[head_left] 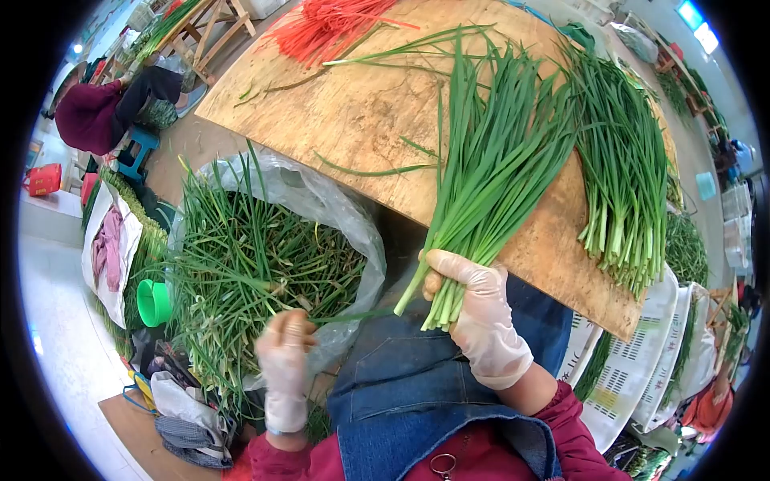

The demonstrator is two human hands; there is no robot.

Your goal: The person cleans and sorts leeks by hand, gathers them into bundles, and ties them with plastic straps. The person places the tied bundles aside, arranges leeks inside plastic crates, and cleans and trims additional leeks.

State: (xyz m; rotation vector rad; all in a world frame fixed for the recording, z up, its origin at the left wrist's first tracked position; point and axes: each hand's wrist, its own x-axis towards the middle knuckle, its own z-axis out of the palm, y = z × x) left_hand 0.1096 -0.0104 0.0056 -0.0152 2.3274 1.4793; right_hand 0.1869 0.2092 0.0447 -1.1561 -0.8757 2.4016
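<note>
My right hand (477, 309), in a thin whitish glove, is closed around the pale stem ends of a bunch of garlic chives (501, 160). The leaves fan out away from me over the wooden board. My left hand (285, 349), gloved too and slightly blurred, is pinched over the near edge of a clear plastic bag (365, 232). A loose garlic chive leaf (353, 316) stretches from its fingers toward the bunch. Cut and withered leaves (265, 248) fill the bag. Another pile of garlic chives (622, 168) lies on the board to the right, stems toward me.
The wooden board (377, 120) has a corner close to my right arm. Red ties (329, 28) lie at its far edge. White crates (634, 369) stand at right, a green cup (152, 303) at left. A person (92, 116) sits at the far left.
</note>
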